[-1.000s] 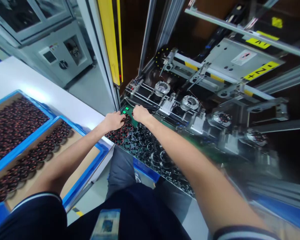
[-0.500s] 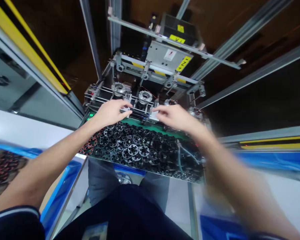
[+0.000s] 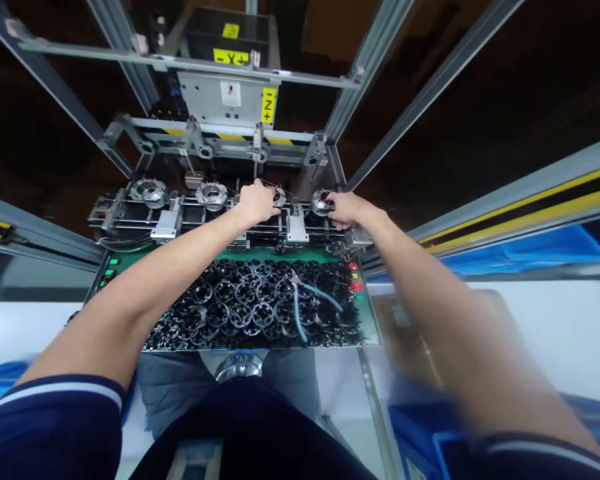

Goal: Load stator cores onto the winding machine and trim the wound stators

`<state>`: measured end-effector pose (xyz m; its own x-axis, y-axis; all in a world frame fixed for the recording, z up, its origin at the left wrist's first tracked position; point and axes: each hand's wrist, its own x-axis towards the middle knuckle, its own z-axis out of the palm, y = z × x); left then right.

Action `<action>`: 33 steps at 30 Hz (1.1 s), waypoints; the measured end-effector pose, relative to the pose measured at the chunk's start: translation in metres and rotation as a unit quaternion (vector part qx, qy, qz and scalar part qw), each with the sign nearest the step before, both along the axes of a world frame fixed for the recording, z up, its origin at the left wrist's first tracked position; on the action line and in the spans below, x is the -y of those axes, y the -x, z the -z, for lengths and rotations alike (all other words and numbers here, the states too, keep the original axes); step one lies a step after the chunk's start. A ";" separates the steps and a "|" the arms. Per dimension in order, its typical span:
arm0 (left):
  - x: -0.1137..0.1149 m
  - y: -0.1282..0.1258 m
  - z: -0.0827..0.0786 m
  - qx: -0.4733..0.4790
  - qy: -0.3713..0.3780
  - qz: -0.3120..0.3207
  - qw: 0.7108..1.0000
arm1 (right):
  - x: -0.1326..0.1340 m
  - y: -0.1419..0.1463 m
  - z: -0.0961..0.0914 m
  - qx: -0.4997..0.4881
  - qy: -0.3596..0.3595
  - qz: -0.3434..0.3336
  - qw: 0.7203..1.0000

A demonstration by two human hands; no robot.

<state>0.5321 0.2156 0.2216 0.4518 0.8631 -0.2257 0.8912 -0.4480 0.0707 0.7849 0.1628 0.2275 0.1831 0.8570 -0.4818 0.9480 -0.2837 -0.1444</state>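
Left hand [image 3: 257, 203], right hand [image 3: 344, 209] reached metal fixtures [image 3: 323, 202].

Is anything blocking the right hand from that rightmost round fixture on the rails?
Nothing visible: the right hand is already at the round metal fixture, its fingers at the edge. The silver slider block stands further left, beyond the fixture.

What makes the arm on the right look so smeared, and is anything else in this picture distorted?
In the head view, motion blur smears the right forearm and the blue crate below it; the right hand stays fairly sharp; the wide lens also splays the aluminium frame rails outward.
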 end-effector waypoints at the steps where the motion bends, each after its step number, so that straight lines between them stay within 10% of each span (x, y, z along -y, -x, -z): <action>1: -0.002 -0.005 0.001 -0.015 0.002 -0.004 1.000 | -0.005 -0.002 0.003 0.002 0.018 -0.002 1.000; 6: -0.009 -0.024 -0.012 -0.067 0.018 -0.010 0.998 | -0.021 0.005 0.001 -0.004 0.096 0.025 0.995; 13: 0.003 -0.004 -0.085 0.025 -0.080 0.014 0.996 | -0.010 -0.002 -0.038 -0.062 0.056 0.055 0.995; 16: 0.046 0.032 -0.113 0.154 -0.148 0.078 0.974 | 0.030 0.007 -0.057 -0.252 -0.069 0.073 0.962; 23: 0.201 0.117 -0.133 0.384 -0.248 0.172 0.873 | 0.199 0.129 -0.094 -0.648 -0.221 0.112 0.720; 33: 0.303 0.221 -0.124 0.566 -0.187 0.051 0.801 | 0.258 0.250 -0.109 -0.688 -0.162 0.081 0.703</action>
